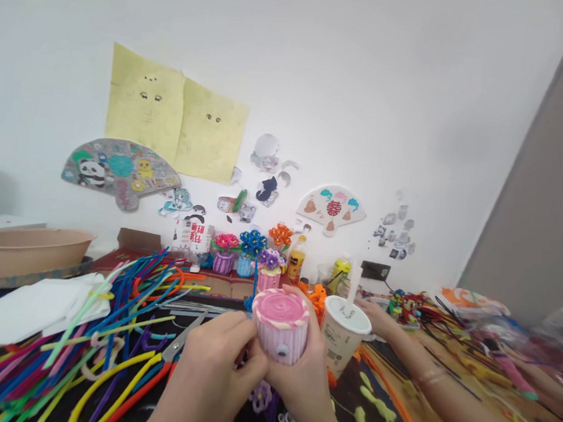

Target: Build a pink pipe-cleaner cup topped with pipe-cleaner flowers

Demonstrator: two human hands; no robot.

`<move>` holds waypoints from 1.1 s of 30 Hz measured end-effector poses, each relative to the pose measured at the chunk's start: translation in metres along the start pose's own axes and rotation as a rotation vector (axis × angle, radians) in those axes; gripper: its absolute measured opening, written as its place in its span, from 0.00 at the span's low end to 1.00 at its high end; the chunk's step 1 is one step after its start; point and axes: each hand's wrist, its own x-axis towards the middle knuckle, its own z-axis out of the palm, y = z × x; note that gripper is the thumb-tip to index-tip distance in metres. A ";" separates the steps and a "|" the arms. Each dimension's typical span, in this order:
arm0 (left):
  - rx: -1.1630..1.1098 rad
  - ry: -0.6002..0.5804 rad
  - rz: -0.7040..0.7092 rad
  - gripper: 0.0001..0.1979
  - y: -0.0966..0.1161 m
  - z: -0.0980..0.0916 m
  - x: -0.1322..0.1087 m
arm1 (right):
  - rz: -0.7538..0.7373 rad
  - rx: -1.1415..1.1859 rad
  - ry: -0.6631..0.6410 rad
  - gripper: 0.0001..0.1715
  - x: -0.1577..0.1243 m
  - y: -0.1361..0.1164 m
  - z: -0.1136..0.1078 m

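I hold a small pink pipe-cleaner pot (281,327) up in front of me with both hands. Its top is a pink spiral disc with a pale rim, and a googly eye sits on its front. My left hand (211,371) grips its left side with curled fingers. My right hand (305,374) wraps its right side and base. Just behind it stands a paper drink cup (344,330) with a straw. A pile of coloured pipe cleaners (97,339) lies to the left, with scissors (186,340) beside my left hand.
Another person's forearm (443,396) stretches across the table from the right, its hand (375,318) near the cup. Small pipe-cleaner flower pots (251,255) and bottles (296,259) line the wall. A tan bowl (21,247) and white paper (34,309) sit at the left.
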 end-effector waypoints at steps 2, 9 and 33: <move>0.024 -0.022 0.010 0.11 -0.004 0.000 -0.002 | 0.010 -0.010 -0.002 0.45 0.000 -0.002 0.000; 0.011 -0.105 0.005 0.11 -0.021 -0.009 -0.006 | 0.026 0.104 0.114 0.40 0.000 -0.007 -0.003; -0.065 -0.018 0.293 0.11 -0.014 -0.007 -0.011 | 0.053 0.300 0.045 0.43 0.001 -0.005 0.001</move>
